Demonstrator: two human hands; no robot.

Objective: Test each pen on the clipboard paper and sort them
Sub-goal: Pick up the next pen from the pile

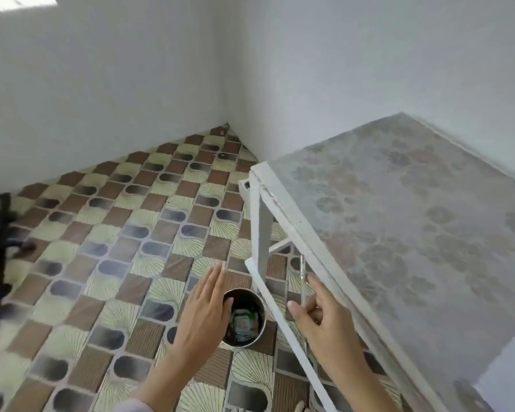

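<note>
One clear pen [303, 278] is being pinched by the right hand [318, 318]; the left hand [205, 304] is being held flat, fingers straight, by one bin [262, 301].

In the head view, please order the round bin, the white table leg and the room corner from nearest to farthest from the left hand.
1. round bin, just right of the left hand
2. white table leg, beyond and right
3. room corner, far ahead

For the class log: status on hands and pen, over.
Left hand open at the bin. Right hand pinching clear pen. Table leg close alongside.
</note>
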